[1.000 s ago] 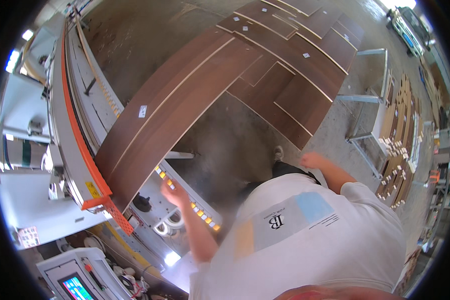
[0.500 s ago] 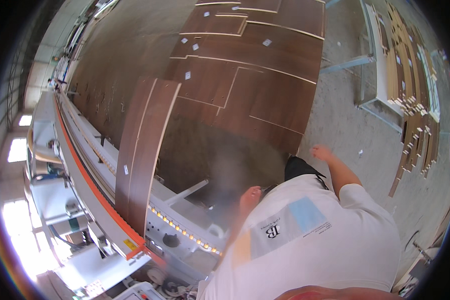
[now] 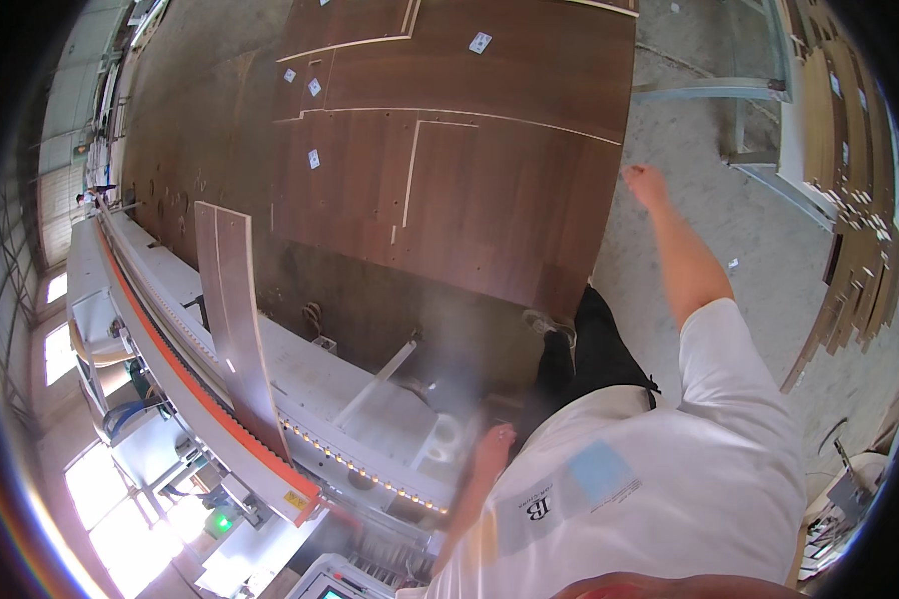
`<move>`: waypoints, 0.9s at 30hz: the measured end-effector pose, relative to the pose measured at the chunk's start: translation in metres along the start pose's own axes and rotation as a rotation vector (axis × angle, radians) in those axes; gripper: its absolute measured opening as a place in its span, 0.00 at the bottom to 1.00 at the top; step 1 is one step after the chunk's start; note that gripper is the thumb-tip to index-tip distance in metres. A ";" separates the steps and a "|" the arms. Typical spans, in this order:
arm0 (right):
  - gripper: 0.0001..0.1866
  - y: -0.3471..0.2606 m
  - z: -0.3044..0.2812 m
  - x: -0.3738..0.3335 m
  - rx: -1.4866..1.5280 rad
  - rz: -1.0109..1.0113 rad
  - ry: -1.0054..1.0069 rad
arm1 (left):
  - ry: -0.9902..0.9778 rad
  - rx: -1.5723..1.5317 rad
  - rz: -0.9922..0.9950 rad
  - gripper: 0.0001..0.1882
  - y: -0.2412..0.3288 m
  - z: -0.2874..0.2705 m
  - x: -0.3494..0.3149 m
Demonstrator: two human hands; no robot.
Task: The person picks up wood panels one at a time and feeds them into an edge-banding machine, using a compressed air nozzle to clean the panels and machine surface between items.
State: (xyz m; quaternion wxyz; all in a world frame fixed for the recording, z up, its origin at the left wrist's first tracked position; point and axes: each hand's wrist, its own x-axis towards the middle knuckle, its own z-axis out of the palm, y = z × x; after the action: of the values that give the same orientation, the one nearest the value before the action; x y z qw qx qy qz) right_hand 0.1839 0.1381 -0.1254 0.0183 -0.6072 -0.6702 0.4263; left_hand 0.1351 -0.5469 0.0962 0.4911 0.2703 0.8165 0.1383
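Observation:
My left hand [image 3: 493, 445] hangs low beside my body, nearest the white machine bed. Its fingers are curled in, and nothing shows in them. My right hand [image 3: 646, 186] is held out forward, past the right edge of a stack of dark brown wood panels [image 3: 509, 200]. Its fingers are loosely bent and apart, touching nothing. Pale edges and small white labels show on the stack. To the left, a long brown panel [image 3: 233, 319] lies across the long white machine [image 3: 345, 394], its near end at the orange strip [image 3: 252, 444]. Neither hand touches it.
A support bar [image 3: 375, 384] juts from the machine toward the stack. At the right, a metal-framed table [image 3: 769, 170] carries many narrow brown strips [image 3: 849, 200]. A control screen [image 3: 335, 579] stands at the lower edge. My shoe [image 3: 549, 324] is close to the stack's near edge.
The view has shifted. The long panel appears farther left and smaller, and the stack looks nearer. My right hand has swung forward and up; my left hand sits lower in the picture.

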 end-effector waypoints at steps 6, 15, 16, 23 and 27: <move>0.34 -0.047 -0.012 0.065 -0.325 0.096 0.005 | -0.005 -0.274 -0.199 0.16 0.023 -0.004 -0.014; 0.37 -0.049 -0.026 0.103 -0.467 -0.034 -0.220 | 0.061 -0.951 -0.491 0.15 0.080 -0.006 0.015; 0.37 -0.047 -0.026 0.103 -0.476 -0.050 -0.240 | 0.044 -0.842 -0.491 0.15 0.090 -0.010 0.020; 0.37 -0.019 0.002 0.066 -0.395 -0.120 -0.224 | 0.040 -0.714 -0.430 0.16 0.108 -0.026 0.045; 0.36 -0.015 0.019 0.018 -0.296 -0.034 -0.285 | 0.048 -0.766 -0.448 0.17 0.116 -0.035 0.052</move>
State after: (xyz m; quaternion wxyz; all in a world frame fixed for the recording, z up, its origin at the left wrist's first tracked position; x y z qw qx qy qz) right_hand 0.1565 0.1445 -0.1376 -0.1592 -0.5254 -0.7316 0.4042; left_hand 0.1204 -0.4208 0.1329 0.5546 -0.1182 0.7558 0.3274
